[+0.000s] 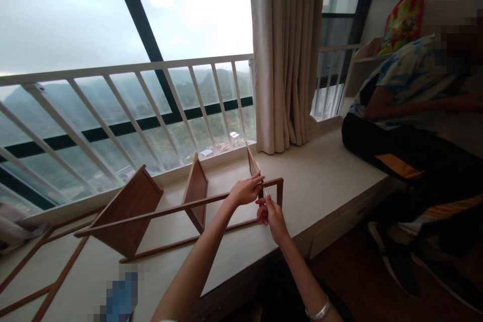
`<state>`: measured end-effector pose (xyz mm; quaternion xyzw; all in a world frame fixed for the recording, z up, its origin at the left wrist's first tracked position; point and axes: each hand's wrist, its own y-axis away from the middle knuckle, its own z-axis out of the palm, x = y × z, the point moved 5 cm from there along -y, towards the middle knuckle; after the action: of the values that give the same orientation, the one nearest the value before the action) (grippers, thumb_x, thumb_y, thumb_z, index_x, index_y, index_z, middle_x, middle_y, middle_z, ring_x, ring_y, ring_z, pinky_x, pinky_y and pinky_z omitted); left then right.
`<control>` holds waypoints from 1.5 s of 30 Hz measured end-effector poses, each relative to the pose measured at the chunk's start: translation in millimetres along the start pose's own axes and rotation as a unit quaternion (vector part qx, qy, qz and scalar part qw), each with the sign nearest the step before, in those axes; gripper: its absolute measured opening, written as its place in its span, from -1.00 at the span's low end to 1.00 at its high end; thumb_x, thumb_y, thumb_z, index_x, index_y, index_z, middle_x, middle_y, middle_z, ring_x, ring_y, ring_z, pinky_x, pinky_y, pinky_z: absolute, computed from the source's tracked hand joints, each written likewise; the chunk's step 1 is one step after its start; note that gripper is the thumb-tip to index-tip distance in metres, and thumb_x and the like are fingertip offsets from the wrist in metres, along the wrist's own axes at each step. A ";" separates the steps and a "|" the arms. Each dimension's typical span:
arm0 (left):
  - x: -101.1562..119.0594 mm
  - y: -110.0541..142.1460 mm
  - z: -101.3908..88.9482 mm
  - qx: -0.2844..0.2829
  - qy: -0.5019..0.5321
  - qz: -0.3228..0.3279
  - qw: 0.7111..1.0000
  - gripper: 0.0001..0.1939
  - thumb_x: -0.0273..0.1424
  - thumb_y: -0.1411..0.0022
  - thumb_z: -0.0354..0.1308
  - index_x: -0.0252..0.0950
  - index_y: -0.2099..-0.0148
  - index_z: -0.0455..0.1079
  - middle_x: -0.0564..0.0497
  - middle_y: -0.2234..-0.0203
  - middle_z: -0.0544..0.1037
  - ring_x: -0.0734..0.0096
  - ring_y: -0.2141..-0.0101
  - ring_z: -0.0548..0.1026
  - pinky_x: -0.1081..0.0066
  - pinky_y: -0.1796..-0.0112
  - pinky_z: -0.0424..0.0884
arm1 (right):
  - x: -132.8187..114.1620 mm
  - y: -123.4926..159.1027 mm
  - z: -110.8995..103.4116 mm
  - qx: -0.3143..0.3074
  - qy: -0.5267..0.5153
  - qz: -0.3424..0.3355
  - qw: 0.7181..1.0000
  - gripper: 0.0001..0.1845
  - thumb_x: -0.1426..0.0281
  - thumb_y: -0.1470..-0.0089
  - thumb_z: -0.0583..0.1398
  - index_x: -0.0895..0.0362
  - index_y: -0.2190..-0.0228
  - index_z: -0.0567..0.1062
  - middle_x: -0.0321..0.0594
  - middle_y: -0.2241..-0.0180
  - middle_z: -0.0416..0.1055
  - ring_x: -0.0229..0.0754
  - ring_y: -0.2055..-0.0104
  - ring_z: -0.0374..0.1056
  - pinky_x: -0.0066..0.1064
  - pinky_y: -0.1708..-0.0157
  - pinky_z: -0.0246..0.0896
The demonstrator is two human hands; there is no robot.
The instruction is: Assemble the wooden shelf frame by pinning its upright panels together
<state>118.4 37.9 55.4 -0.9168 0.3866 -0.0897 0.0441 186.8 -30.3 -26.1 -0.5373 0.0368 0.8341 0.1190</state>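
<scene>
A brown wooden shelf unit (158, 215), partly assembled, lies on its side on the white window ledge. Its boards stand up between two long rails. My left hand (246, 190) grips the frame close to its right end, where a small board (252, 160) meets the upper rail. Just below, my right hand (273, 217) is closed on a thin metal rod-like tool (265, 192), whose tip points up at that joint. The tool's exact kind is too small to tell. Fingers hide most of the joint.
Another wooden frame (56, 282) lies at the left on the ledge (320, 171). A blurred blue object (121, 298) is at the front edge. White railing (169, 64) and a beige curtain (289, 60) stand behind. At right sits another person (407, 85).
</scene>
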 end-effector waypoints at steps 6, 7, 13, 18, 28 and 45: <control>-0.6 0.8 0.8 -0.007 0.007 -0.012 1.000 -0.57 -0.22 -0.19 -0.24 -0.02 -0.13 -0.03 0.17 -0.15 -0.06 0.30 0.07 0.31 0.36 0.11 0.26 | -8.6 -3.7 -22.5 0.144 0.030 -0.118 0.982 -0.65 0.14 0.15 0.15 0.14 0.38 0.28 -0.37 0.65 0.34 -0.41 0.75 0.13 -0.58 0.78 0.01; -0.4 1.0 0.8 -0.006 0.008 -0.010 1.000 -0.57 -0.22 -0.19 -0.24 -0.02 -0.13 -0.03 0.17 -0.15 -0.07 0.30 0.07 0.31 0.36 0.11 0.25 | -11.6 -3.2 -24.3 0.155 0.034 -0.135 0.978 -0.66 0.17 0.13 0.15 0.13 0.35 0.27 -0.37 0.62 0.35 -0.41 0.74 0.14 -0.58 0.76 0.04; -1.2 1.1 2.7 -0.002 0.002 -0.005 1.000 -0.56 -0.22 -0.19 -0.25 -0.01 -0.13 -0.05 0.17 -0.14 -0.06 0.31 0.06 0.30 0.36 0.11 0.25 | -26.6 2.1 -20.7 0.149 0.122 -0.205 0.960 -0.71 0.21 0.04 0.07 0.15 0.34 0.35 -0.26 0.51 0.38 -0.29 0.53 0.33 -0.47 0.55 0.23; -1.7 -0.2 4.2 0.007 -0.004 0.000 1.000 -0.57 -0.23 -0.19 -0.25 0.00 -0.12 -0.03 0.19 -0.14 -0.06 0.32 0.06 0.30 0.37 0.10 0.25 | -32.8 10.6 -19.7 0.127 0.191 -0.247 0.941 -0.72 0.26 -0.03 0.00 0.16 0.29 0.36 -0.21 0.44 0.39 -0.28 0.46 0.33 -0.44 0.48 0.26; 0.8 -0.2 2.2 -0.007 -0.004 -0.014 1.000 -0.57 -0.23 -0.19 -0.24 0.00 -0.13 -0.03 0.19 -0.15 -0.07 0.32 0.07 0.31 0.37 0.10 0.25 | -42.9 23.4 -12.2 0.074 0.407 -0.348 0.841 -0.81 0.38 -0.02 0.04 0.08 0.31 0.41 -0.23 0.40 0.36 -0.30 0.39 0.27 -0.48 0.41 0.18; -0.2 -0.1 4.0 -0.001 -0.025 0.001 1.000 -0.57 -0.23 -0.20 -0.26 -0.02 -0.14 -0.06 0.15 -0.15 -0.08 0.31 0.07 0.31 0.36 0.12 0.27 | -39.1 17.0 -26.1 0.205 0.323 -0.279 0.880 -0.75 0.23 0.06 0.10 0.16 0.46 0.44 -0.25 0.51 0.37 -0.35 0.56 0.17 -0.50 0.50 0.10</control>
<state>119.2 38.2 51.5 -0.9185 0.3862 -0.0663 0.0531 221.4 -57.8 -2.8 -0.7287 0.0921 0.5198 0.4363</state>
